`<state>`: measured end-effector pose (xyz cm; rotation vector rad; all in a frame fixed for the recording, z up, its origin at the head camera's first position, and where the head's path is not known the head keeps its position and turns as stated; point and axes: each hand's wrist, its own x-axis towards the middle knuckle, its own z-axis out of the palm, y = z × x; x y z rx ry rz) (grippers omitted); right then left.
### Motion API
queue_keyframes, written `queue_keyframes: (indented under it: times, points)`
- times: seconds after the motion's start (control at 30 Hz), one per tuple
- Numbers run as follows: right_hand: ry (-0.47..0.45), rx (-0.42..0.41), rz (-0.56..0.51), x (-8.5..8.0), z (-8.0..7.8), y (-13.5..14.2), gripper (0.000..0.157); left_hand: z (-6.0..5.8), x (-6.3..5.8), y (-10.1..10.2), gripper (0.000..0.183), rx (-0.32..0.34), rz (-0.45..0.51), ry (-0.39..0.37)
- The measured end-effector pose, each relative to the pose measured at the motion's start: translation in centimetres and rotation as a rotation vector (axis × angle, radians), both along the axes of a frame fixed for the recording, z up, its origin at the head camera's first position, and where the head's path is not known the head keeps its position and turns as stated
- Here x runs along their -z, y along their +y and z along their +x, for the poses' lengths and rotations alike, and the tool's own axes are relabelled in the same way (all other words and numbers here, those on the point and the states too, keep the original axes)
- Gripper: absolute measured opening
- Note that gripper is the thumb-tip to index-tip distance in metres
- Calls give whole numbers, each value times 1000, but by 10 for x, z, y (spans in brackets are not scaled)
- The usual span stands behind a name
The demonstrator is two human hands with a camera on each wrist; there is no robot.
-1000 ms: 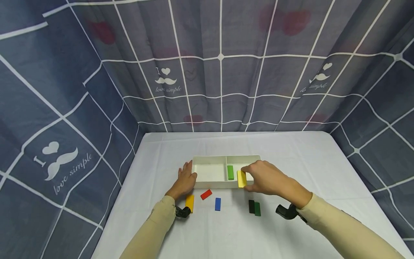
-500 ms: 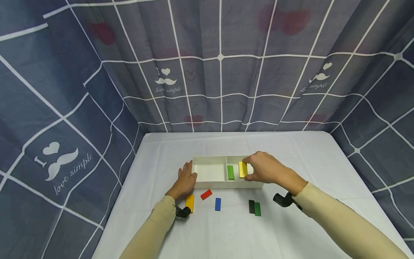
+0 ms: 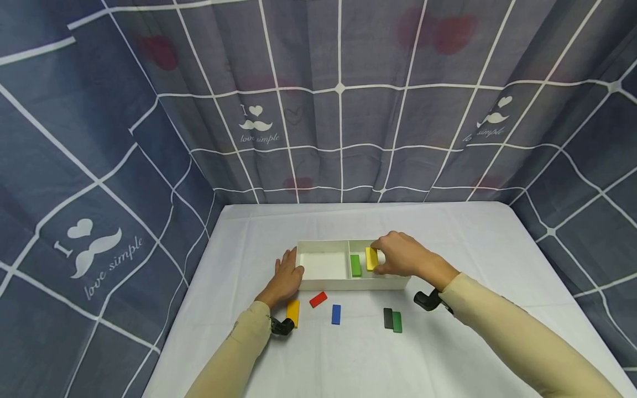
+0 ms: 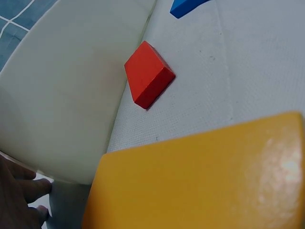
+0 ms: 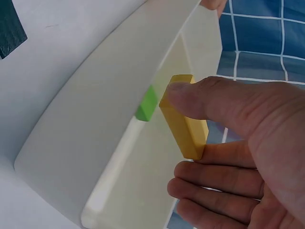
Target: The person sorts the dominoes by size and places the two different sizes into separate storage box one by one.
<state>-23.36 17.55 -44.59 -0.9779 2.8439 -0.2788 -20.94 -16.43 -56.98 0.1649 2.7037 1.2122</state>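
A cream two-compartment box (image 3: pixel 348 284) lies across the table. My left hand (image 3: pixel 283 279) rests against its left end, fingers along the outside; the left wrist view shows only some of those fingers (image 4: pixel 33 190). My right hand (image 3: pixel 405 255) pinches a yellow block (image 3: pixel 371 259) between thumb and fingers over the right compartment. In the right wrist view the yellow block (image 5: pixel 186 126) tilts under the thumb, near a bright green block (image 5: pixel 147 104). That green block (image 3: pixel 355 266) sits in the right compartment beside the divider. Whether the yellow block touches the box floor, I cannot tell.
In front of the box lie an orange-yellow block (image 3: pixel 292 313) by my left wrist, a red block (image 3: pixel 318 299) and a blue block (image 3: pixel 336 314). Further right, a black block (image 3: pixel 388 318) lies beside a dark green block (image 3: pixel 397 321). A grid-patterned curtain (image 3: pixel 318 121) surrounds the table.
My right hand has carried the yellow block from the box's front wall back over the right compartment, and it now sits slightly nearer the green block. The left hand has stayed put.
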Motion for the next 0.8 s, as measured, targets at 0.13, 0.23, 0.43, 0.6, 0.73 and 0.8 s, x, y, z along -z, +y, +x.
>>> queue_keyframes:
  times: [0.13,0.23,0.43,0.6,0.73,0.8]
  points:
    - [-22,13,-4,6,-2,-3,46,7,-13,3,75,1,15,12]
    - [-36,15,-5,11,-4,-4,47,12,-25,8,72,-6,-26,-1]
    - [-44,22,-2,21,-9,-5,47,12,-29,9,70,-13,-48,-16]
    - [-45,23,1,29,-12,-6,46,11,-22,7,73,-8,16,-4]
    - [-47,17,10,35,-14,-8,45,11,-20,6,74,-2,21,3]
    - [-43,14,13,36,-15,-8,43,14,-28,8,73,-11,-1,-11]
